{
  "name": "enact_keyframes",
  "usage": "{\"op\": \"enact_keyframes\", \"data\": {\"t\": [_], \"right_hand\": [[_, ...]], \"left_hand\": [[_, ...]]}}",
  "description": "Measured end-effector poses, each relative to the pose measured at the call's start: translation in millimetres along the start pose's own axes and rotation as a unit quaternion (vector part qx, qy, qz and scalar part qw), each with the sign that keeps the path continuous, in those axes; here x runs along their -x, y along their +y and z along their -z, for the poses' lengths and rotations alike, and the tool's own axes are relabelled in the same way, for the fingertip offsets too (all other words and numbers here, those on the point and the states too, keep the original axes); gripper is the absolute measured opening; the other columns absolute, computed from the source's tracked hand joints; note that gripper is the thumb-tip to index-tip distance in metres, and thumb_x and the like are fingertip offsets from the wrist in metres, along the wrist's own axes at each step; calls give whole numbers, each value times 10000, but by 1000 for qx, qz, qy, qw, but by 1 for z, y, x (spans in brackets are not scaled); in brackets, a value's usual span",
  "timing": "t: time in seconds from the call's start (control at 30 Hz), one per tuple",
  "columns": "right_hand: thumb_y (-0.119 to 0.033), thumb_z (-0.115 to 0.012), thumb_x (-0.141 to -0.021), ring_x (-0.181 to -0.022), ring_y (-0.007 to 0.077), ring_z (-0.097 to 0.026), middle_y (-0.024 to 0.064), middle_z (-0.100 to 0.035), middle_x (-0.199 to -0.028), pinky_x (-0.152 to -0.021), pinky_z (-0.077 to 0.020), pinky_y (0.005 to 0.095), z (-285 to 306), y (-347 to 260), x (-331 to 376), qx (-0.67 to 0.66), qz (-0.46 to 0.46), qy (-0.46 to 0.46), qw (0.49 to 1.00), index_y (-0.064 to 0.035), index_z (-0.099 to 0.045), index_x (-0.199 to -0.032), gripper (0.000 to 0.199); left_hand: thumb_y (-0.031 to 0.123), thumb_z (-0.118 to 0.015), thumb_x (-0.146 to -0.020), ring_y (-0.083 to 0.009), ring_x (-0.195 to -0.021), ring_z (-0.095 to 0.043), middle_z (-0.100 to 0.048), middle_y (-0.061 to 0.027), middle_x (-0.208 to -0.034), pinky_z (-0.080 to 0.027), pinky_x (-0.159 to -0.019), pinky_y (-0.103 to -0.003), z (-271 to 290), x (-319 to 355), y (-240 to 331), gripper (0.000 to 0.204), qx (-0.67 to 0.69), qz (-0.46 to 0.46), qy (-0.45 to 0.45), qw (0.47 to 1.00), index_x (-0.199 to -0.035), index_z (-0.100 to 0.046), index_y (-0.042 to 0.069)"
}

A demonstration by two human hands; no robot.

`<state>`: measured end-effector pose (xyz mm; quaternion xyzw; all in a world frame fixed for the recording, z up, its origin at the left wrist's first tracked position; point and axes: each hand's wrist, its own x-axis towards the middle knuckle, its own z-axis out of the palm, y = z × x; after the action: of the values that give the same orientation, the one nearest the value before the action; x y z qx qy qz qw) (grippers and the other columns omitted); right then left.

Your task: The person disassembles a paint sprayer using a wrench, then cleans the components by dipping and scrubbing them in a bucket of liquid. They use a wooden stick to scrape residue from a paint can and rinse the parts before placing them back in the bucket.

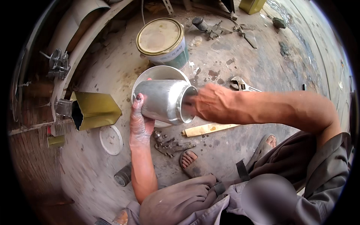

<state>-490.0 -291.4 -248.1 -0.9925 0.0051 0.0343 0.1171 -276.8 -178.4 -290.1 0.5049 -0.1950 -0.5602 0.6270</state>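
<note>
A shiny silver metal cup (161, 100), cone-shaped with a narrower open mouth to the right, lies on its side in the air at the middle of the view. My left hand (139, 120) grips it from below and behind, palm and fingers wrapped on its wide end. My right hand (210, 103) reaches in from the right, with its fingers inside the cup's mouth; what the fingers hold, if anything, is hidden. Under the cup stands a white bowl (157, 72) on the concrete floor.
A lidded paint can (163, 41) stands behind the bowl. A yellow tin (95, 110) lies at the left, a white lid (111, 139) below it. An adjustable wrench (242, 85), a wooden stick (206, 129), metal parts (170, 144), a small dark can (123, 175) and my sandalled feet (189, 161) surround me.
</note>
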Motion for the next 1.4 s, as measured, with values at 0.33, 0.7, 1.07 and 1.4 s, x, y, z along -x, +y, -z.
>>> {"op": "enact_keyframes", "data": {"t": [0.33,0.7,1.07,1.4], "right_hand": [[-121,-599,-815,-909,355,-702,235,-699,-992,-793,-557,463,-5,0,-2,-381,-31,-68,921,-18,-524,-1309,511],[-35,-552,-866,-786,239,-690,206,-671,-1037,-638,-553,361,6,-1,6,-132,-53,-64,988,32,-601,-1208,351],[-55,-570,-913,-738,236,-675,184,-566,-1229,-630,-574,343,-5,0,7,130,-24,-28,991,26,-430,-1393,507],[-105,-591,-861,-775,308,-714,190,-695,-907,-649,-586,385,0,-15,-16,-548,-58,-113,827,2,-554,-1248,404]], "left_hand": [[528,-708,-820,-246,-1292,-489,-495,-110,-1413,-367,-1114,-412,-3,-5,-2,822,12,-28,-14,999,-1445,-447,62],[546,-684,-839,-248,-1319,-477,-495,-105,-1429,-366,-1133,-420,7,-9,-2,830,-51,-63,3,997,-1468,-422,72],[593,-737,-759,-261,-1344,-444,-463,-101,-1441,-360,-1145,-436,5,-8,-2,948,-43,-77,8,996,-1483,-399,83],[616,-695,-788,-280,-1325,-476,-474,-131,-1437,-392,-1132,-448,6,-3,-8,955,6,-89,1,996,-1491,-371,57]]}}
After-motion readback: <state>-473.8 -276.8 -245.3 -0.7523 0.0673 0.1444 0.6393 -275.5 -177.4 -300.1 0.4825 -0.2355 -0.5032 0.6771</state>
